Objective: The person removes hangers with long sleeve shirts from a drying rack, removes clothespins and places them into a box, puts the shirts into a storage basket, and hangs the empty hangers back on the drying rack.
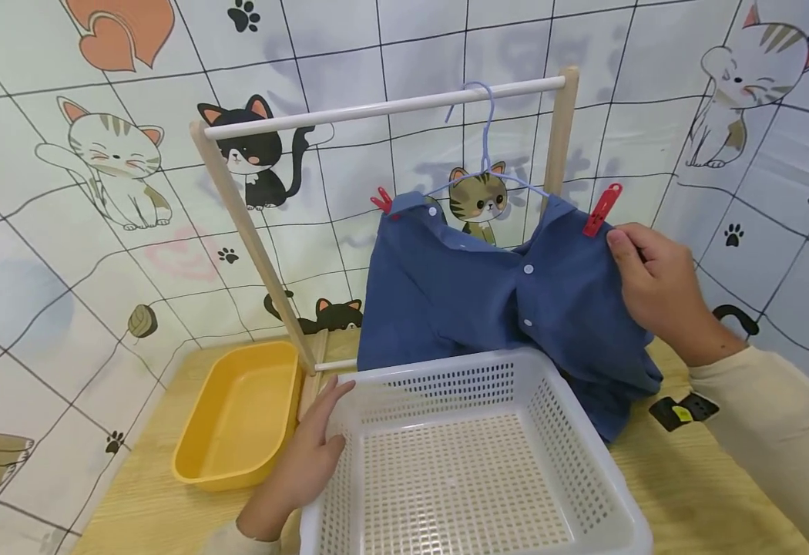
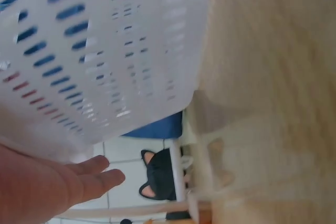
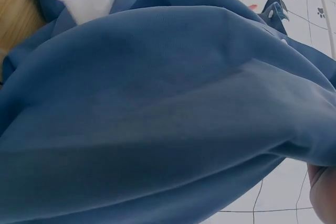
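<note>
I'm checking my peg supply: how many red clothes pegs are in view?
2: one red peg clipped to the blue shirt near the right hand, the other red peg at the opposite shoulder. Others may be hidden behind the shirt.

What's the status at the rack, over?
Right hand pinching blue shirt near red clip. Left hand at white basket. Shirt hangs from hanger. Basket partly before shirt.

head: bright, soft shadows on wall [image 1: 425, 65] | left wrist: blurred | right wrist: dimmer

The head view's lower edge crops the white basket [image 1: 460, 478], which partly hides the blue shirt [image 1: 460, 289].
</note>
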### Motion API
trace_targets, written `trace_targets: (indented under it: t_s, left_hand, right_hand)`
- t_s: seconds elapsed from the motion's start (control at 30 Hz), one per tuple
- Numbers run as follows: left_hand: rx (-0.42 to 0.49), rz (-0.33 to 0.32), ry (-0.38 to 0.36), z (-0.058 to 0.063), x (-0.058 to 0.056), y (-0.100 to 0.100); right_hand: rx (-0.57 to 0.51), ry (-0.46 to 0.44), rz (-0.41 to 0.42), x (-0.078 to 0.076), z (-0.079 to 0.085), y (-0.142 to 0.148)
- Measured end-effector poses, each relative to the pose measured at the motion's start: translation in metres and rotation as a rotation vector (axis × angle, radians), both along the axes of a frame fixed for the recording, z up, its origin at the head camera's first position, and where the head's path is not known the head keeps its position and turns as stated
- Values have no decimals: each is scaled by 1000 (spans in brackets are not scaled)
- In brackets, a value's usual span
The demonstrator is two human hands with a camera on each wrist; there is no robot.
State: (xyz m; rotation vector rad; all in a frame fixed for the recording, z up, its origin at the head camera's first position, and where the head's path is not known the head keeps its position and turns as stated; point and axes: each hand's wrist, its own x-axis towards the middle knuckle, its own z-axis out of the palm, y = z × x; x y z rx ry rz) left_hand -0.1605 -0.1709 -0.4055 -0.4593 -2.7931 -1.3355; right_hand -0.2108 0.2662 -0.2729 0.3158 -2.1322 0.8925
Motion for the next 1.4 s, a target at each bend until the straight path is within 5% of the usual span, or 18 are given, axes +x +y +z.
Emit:
trace_targets:
  t_s: [0.5, 0.7, 1.07, 1.4]
  left_hand:
    - [44, 15, -13, -4, 3, 0]
    - [28, 38, 8, -5, 4, -3]
    - [56, 41, 22, -8, 6, -7]
    - [58, 30, 38, -9, -1, -4]
  right_hand:
    - [-105, 1, -78, 3, 15, -2]
    - [-140, -12, -33, 6, 13, -4]
    - [-133, -138, 62, 17, -21, 1]
    - [-203, -348, 266, 33, -55, 16]
